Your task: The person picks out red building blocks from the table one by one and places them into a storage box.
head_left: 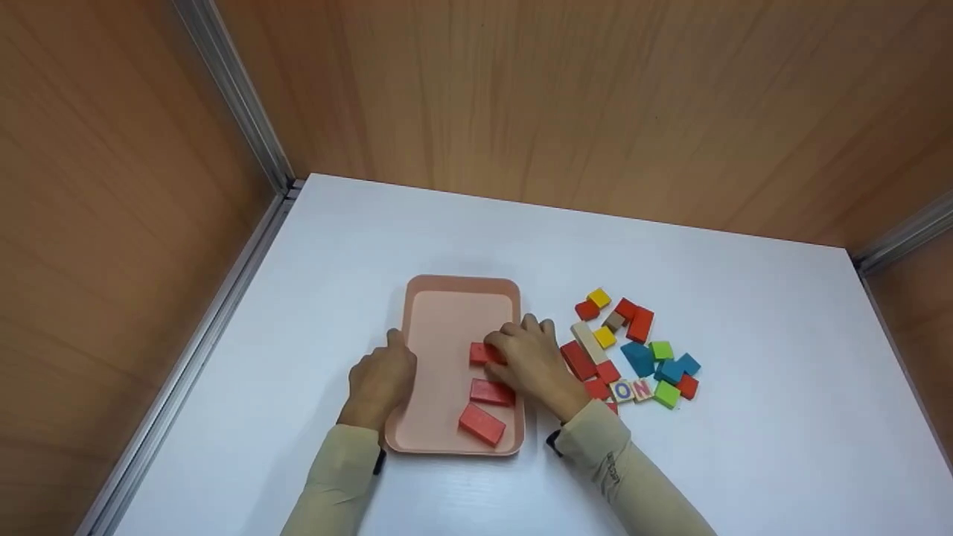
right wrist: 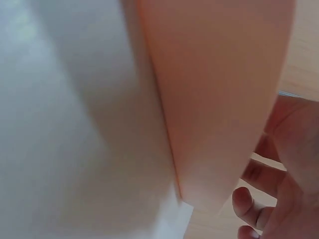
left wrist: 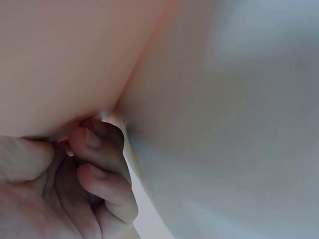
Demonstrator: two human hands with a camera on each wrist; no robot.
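Red block (head_left: 482, 353) pinched by the right hand (head_left: 530, 363) inside the pink tray (head_left: 439, 327); left hand (head_left: 381, 381) grips the tray's left rim; bare table (head_left: 298, 313) lies beyond.

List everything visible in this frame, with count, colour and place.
tray: one, pink, middle of the table.
red blocks in tray: three, along its right side; the top one sits under the right hand.
loose blocks: a pile of red, yellow, green, blue and tan, right of the tray.
letter blocks: two, reading O and N, at the pile's near edge.
table: one, white.
walls: wood-brown, around the table.
left hand: grips the tray's left rim.
right hand: on the top red block.
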